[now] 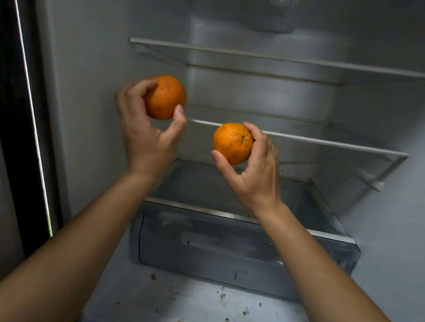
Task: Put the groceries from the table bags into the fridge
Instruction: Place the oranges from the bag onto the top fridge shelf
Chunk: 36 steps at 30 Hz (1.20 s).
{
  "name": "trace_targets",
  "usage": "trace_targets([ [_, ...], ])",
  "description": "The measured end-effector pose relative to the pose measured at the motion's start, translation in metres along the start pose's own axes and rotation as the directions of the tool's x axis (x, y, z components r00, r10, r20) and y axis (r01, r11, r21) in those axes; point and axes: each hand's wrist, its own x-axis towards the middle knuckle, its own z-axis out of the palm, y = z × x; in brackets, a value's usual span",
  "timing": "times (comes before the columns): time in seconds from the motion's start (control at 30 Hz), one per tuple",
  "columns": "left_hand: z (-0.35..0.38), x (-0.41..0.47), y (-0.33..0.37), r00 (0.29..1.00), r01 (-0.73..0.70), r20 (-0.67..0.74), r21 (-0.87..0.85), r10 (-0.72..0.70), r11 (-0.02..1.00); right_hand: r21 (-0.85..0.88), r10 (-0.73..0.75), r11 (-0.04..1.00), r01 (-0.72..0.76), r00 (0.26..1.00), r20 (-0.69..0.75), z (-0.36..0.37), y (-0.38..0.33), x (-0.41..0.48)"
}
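Fridge point(408, 190) interior, with a crisper drawer point(220, 247) below the middle shelf point(319, 141). Left hand point(146, 134) held the first orange point(167, 96), right hand point(256, 173) the second orange point(232, 141), each grip clamped round its fruit. Both fruits were held in the air near that shelf's front edge, apart from each other.

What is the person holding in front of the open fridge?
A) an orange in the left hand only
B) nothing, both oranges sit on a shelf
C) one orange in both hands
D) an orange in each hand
D: the left hand grips one orange and the right hand grips a second orange, both held in the air in front of the fridge shelves.
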Motion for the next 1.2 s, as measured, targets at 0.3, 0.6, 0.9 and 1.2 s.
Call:
trace_targets([
  [0.3,0.018,0.041,-0.004,0.998,0.039,0.055,0.059,-0.042,0.997,-0.049,-0.141,0.99,0.134,0.976,-0.166,-0.003,-0.021,0.06],
  [0.6,0.027,0.111,0.012,0.999,-0.007,-0.034,0.04,0.008,0.999,-0.114,0.085,0.991,-0.076,0.993,0.082,-0.027,-0.041,0.173],
  [0.9,0.043,0.158,0.0,0.953,0.072,0.254,0.335,-0.164,0.939,-0.133,0.296,0.955,-0.265,0.82,0.49,-0.014,-0.059,0.244],
  [1.2,0.046,0.161,-0.01,0.918,-0.049,0.368,0.479,-0.15,0.876,-0.168,0.296,0.955,-0.244,0.8,0.521,0.011,-0.057,0.243],
])
